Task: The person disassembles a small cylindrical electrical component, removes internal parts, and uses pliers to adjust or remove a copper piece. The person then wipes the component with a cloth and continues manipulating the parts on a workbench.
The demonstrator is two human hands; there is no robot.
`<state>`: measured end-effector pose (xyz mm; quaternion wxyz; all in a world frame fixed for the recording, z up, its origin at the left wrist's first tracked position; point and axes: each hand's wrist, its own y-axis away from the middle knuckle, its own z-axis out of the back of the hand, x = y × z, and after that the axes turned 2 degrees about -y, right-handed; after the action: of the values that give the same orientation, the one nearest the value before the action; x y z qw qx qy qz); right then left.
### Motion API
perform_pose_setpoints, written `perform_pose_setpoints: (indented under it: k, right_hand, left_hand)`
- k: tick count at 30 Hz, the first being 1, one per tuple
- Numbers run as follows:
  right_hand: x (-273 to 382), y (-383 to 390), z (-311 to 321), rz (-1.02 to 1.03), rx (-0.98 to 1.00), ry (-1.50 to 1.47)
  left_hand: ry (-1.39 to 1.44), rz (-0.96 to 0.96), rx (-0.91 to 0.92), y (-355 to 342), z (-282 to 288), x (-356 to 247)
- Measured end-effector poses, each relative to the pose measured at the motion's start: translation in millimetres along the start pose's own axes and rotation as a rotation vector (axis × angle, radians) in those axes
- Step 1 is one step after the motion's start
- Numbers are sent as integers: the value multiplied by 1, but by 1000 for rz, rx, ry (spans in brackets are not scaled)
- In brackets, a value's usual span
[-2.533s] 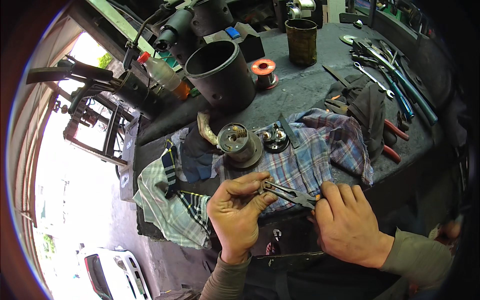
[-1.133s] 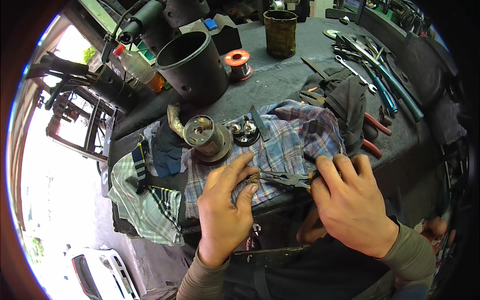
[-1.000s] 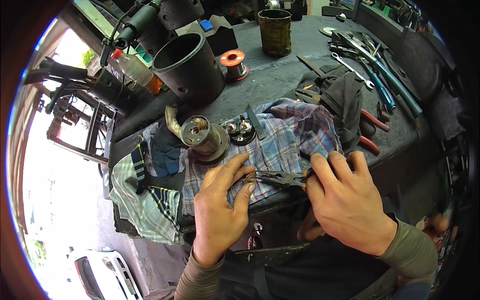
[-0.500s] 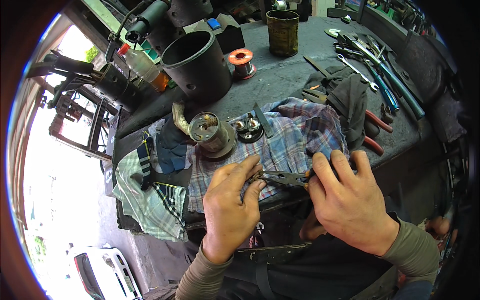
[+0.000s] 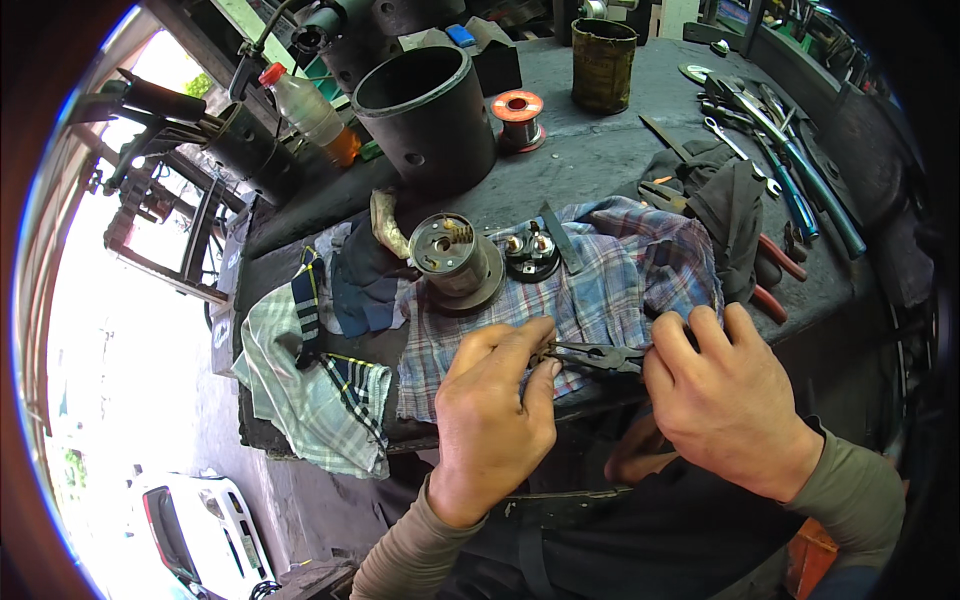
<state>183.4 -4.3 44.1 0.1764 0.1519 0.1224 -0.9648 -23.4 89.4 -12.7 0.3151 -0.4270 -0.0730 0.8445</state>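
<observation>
My right hand (image 5: 725,400) is closed round the handles of a pair of long-nose pliers (image 5: 607,358), whose jaws point left. In my left hand (image 5: 500,410), thumb and fingers pinch a small dark metal part (image 5: 543,352), mostly hidden, and the plier tips meet it there. Both hands hover over the front edge of the bench, above a plaid cloth (image 5: 600,280). On that cloth stands a cylindrical metal housing (image 5: 447,255) with a flange and a coil spring on top. Beside it lies a round black cap with two terminals (image 5: 531,256).
Behind the cloth are a black metal pot (image 5: 430,130), a solder spool (image 5: 518,122) and a rusty can (image 5: 603,70). Red-handled pliers (image 5: 780,258) and a dark rag (image 5: 725,195) lie right, near several wrenches (image 5: 742,150). A pale checked cloth (image 5: 300,370) hangs over the left edge.
The whole scene sits further right in the picture, as the view has shifted. Both hands keep the same grip, with the plier tips still at the small part.
</observation>
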Motion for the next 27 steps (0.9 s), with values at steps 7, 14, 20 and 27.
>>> perform_pose_setpoints:
  k: [7,14,20,27]
  right_hand:
    - [-11,-6,5,76,54,-28]
    - [-14,-5,-3,83,1,-26]
    - [-16,-5,-5,97,-4,-31]
    - [-22,-5,-8,116,-10,-49]
  left_hand:
    - [-14,-17,-39,0,-1,-1]
    - [-25,-31,-86,1,-6,-1]
    - [-17,-14,-83,2,-6,-1]
    - [-14,-43,-95,2,-8,0]
